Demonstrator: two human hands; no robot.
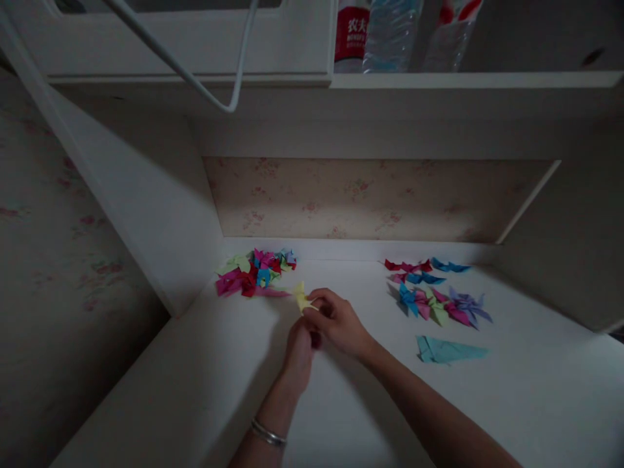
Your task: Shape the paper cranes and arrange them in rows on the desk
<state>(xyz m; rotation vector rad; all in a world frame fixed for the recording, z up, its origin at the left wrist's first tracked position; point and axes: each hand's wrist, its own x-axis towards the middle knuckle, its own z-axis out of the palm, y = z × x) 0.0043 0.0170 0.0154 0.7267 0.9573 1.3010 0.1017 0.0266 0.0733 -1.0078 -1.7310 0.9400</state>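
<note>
A small folded yellow paper [301, 298] is pinched between the thumb and fingers of my right hand [341, 325], just above the white desktop. My left hand [298, 356], with a silver bangle on its wrist, is directly below, its fingers curled up against my right hand near the paper's lower end. Those left fingertips are partly hidden, so what they grip does not show. Close to the yellow paper's left lies a pile of colourful origami pieces [248, 274], in pink, red, blue and pale green.
On the right of the desk [361, 403] lie several origami cranes [441, 305] and a flat folded teal paper [451, 351]. White panels enclose both sides. Overhead, a shelf [478, 80] holds plastic bottles [390, 39], and a white cable [195, 81] hangs down.
</note>
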